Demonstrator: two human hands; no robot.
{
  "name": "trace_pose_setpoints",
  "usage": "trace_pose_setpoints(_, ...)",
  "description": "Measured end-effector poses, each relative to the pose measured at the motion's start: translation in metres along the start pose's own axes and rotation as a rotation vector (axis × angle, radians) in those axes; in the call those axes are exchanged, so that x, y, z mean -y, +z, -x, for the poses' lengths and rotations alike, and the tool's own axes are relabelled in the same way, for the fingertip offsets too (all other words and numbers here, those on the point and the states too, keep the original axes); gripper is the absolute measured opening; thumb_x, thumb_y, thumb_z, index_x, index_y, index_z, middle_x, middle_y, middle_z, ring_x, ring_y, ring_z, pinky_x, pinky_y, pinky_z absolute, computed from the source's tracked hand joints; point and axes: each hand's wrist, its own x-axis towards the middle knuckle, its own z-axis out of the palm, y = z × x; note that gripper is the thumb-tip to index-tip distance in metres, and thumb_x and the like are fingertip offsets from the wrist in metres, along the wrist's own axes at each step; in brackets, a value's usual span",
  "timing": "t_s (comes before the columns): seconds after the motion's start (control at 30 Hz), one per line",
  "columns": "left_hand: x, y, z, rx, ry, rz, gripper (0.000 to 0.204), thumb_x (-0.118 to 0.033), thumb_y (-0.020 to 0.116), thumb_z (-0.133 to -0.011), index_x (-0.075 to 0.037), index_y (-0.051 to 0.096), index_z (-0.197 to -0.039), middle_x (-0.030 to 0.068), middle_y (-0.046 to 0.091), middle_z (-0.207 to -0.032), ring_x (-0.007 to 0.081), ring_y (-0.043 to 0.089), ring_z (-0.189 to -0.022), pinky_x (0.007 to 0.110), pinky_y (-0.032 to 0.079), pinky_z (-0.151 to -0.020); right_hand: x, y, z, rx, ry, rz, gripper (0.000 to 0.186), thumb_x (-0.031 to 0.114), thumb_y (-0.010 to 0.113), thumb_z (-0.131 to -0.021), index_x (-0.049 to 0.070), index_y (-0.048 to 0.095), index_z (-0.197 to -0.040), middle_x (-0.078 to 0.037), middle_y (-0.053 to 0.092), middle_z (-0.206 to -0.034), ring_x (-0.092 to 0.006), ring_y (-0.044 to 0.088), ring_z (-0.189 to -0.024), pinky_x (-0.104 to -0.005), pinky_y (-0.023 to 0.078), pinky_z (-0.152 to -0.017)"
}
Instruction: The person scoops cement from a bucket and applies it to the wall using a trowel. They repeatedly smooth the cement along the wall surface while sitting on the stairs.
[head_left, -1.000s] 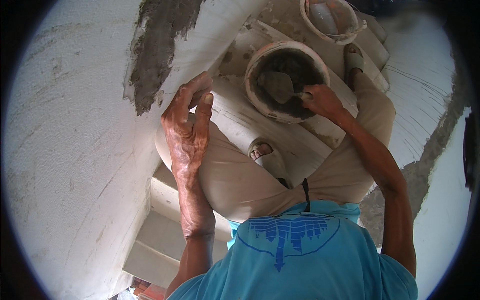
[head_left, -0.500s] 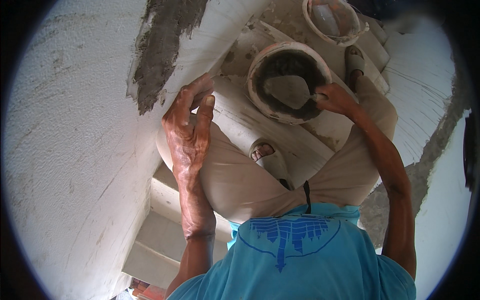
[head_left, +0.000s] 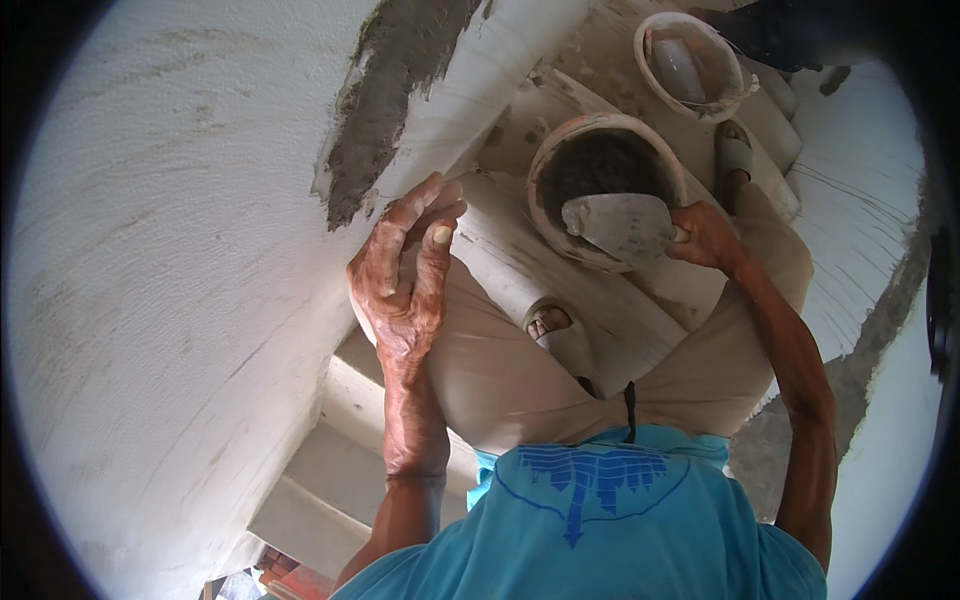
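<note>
My right hand (head_left: 705, 237) grips the handle of a trowel (head_left: 620, 226), its broad grey blade smeared with mortar. The blade is tilted over the near side of a round bucket (head_left: 541, 205) that has dark wet mortar (head_left: 615, 163) inside. Held up beside the white wall on the left, my left hand (head_left: 405, 260) has its fingers stretched and slightly curved, with nothing in them. Just beyond its fingertips, a strip of dark grey mortar (head_left: 385, 110) runs up that wall.
A second bucket (head_left: 743, 90) stands on the stairs farther back. Steps (head_left: 310, 480) descend behind me on the left. White walls (head_left: 200, 250) rise on both sides, the right one with a grey mortar band (head_left: 865, 350). My sandaled feet (head_left: 560, 335) rest on the steps.
The trowel has come up from the mortar and turned, its blade now above the bucket's near rim. My left hand stays raised. The whole view has shifted slightly.
</note>
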Motion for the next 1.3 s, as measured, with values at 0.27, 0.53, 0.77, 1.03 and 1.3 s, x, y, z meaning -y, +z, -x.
trace_pose_setpoints(0.27,-0.033,-0.023,0.000,-0.208,0.257,0.053,0.028,-0.010,0.062,-0.095,0.004,0.062,-0.119,0.0235,0.070,-0.098,0.0308,0.072,-0.086,0.040,0.062,-0.075,-0.002,-0.006,0.003,-0.017,0.043,0.012,0.035,0.014,0.071,-0.062,0.003,0.070,-0.095,-0.019,0.065,-0.079,-0.0325,0.063,-0.068,-0.0364,0.050,-0.069)
trace_pose_setpoints(0.53,-0.092,-0.091,-0.023,-0.434,0.826,-0.174,0.039,-0.020,0.037,-0.105,0.008,0.047,-0.130,0.0286,0.068,-0.097,0.0285,0.072,-0.071,0.033,0.061,-0.059,0.057,0.005,-0.008,-0.056,0.194,-0.680,0.025,0.009,0.067,-0.069,-0.002,0.067,-0.091,-0.002,0.059,-0.068,-0.0134,0.054,-0.064,-0.0307,0.047,-0.064)
trace_pose_setpoints(0.77,-0.144,-0.127,-0.032,-0.682,1.046,-0.067,0.037,-0.021,0.050,-0.094,0.012,0.060,-0.107,0.0307,0.067,-0.091,0.0373,0.072,-0.076,0.043,0.065,-0.065,0.135,0.042,-0.030,-0.137,-0.022,-0.899,0.045,0.013,0.059,-0.079,-0.001,0.054,-0.121,-0.003,0.057,-0.084,-0.0099,0.054,-0.075,-0.0275,0.046,-0.069)
trace_pose_setpoints(1.03,-0.152,-0.157,-0.029,-0.987,1.116,-0.118,0.036,-0.019,0.055,-0.083,0.015,0.060,-0.093,0.0326,0.065,-0.086,0.0429,0.071,-0.074,0.049,0.064,-0.062,0.168,0.077,-0.048,-0.263,0.080,-0.879,0.035,0.005,0.059,-0.081,0.000,0.056,-0.116,0.000,0.056,-0.082,-0.0067,0.051,-0.068,-0.0249,0.044,-0.061)
trace_pose_setpoints(1.3,-0.143,-0.162,-0.001,-1.304,1.145,-0.119,0.036,-0.020,0.054,-0.082,0.014,0.056,-0.096,0.0334,0.064,-0.089,0.0432,0.071,-0.077,0.051,0.064,-0.063,0.192,0.110,-0.072,-0.439,-0.068,-0.866,0.033,0.010,0.058,-0.081,-0.005,0.059,-0.110,-0.002,0.053,-0.070,-0.0077,0.046,-0.061,-0.0264,0.041,-0.055)
